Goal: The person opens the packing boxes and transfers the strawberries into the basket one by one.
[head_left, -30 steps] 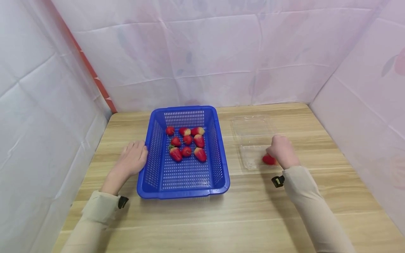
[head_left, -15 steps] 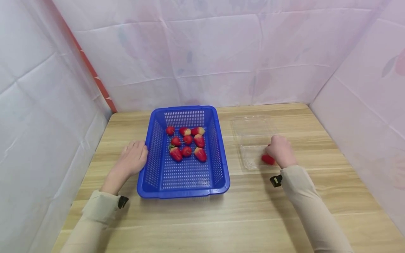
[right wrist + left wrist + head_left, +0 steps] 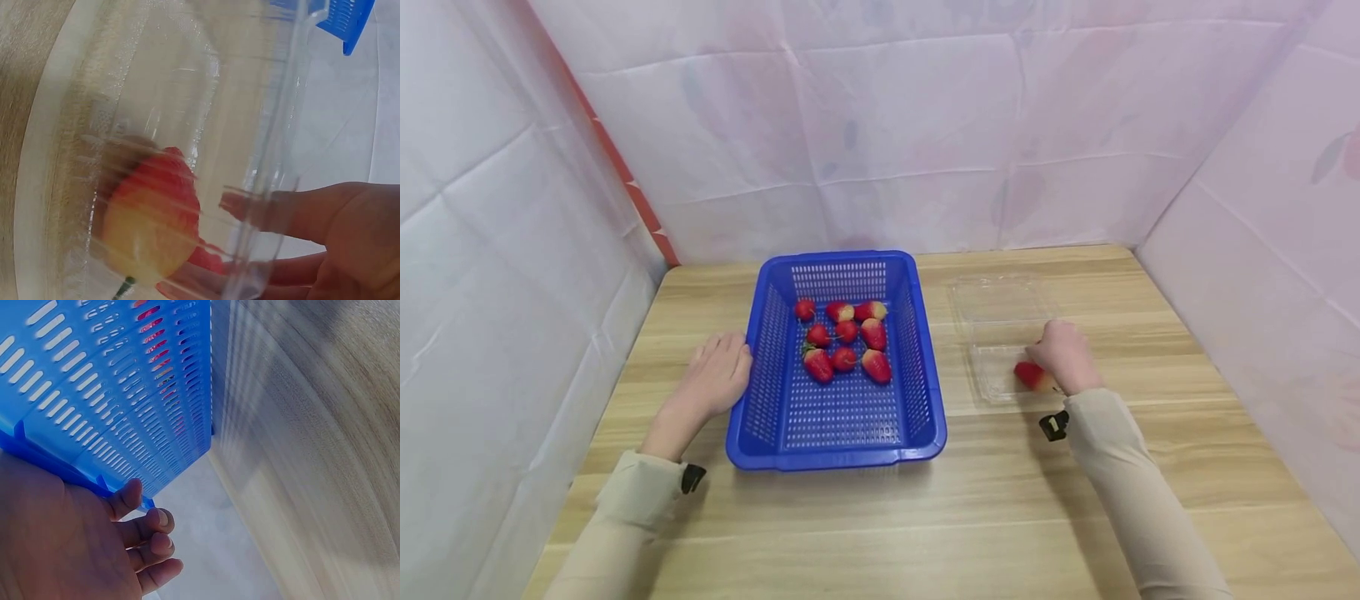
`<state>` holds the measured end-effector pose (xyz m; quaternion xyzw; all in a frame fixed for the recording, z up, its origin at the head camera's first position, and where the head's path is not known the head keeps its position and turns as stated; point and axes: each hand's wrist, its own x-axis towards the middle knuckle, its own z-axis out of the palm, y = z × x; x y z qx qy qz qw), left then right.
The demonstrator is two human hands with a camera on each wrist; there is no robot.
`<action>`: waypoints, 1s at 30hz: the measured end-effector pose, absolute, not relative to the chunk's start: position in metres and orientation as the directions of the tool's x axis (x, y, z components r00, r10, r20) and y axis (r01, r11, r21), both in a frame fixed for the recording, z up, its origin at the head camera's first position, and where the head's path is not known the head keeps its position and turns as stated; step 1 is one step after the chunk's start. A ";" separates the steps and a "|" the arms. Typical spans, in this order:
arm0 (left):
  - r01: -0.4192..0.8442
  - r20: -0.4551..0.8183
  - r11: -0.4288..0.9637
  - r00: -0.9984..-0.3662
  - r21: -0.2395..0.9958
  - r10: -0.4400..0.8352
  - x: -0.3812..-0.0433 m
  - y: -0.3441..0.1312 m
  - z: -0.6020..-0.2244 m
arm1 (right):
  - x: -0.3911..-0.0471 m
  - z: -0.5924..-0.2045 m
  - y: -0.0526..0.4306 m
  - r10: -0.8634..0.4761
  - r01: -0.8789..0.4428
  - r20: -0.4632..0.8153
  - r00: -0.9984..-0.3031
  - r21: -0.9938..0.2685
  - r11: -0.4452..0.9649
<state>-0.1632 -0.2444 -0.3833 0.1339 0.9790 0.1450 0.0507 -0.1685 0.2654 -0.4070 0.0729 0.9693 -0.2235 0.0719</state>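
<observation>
My left hand (image 3: 721,371) rests against the left rim of a blue perforated basket (image 3: 842,461). In the left wrist view its fingers (image 3: 153,553) are loosely bent beside the rim, with the thumb nearest the basket. My right hand (image 3: 1066,357) reaches into a clear plastic clamshell box (image 3: 992,358), whose lid lies back. Inside lies a red strawberry (image 3: 156,212) with a yellowish top and a green stem. In the right wrist view the thumb stands apart from this fruit. The other fingers are partly hidden behind the strawberry and the box wall, next to another bit of red.
Several strawberries (image 3: 876,367) and red cherries (image 3: 805,309) lie in the basket. Basket and box stand side by side on a wooden table (image 3: 925,533). Pale patterned cloth (image 3: 910,142) hangs along the back and both sides.
The strawberry in the box has shifted slightly left and turned, so its yellowish top now shows. My right hand has barely moved; the left hand and basket stay put.
</observation>
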 end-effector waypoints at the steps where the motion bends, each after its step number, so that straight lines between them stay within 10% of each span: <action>1: 0.247 -0.061 0.922 -0.959 0.299 0.277 -0.163 -0.244 -0.383 | -0.169 -0.407 0.266 0.111 0.177 -0.176 -0.978 -0.423 0.889; 30: 0.249 -0.053 0.920 -0.959 0.302 0.277 -0.162 -0.244 -0.384 | -0.175 -0.415 0.265 0.097 0.157 -0.179 -0.979 -0.358 0.920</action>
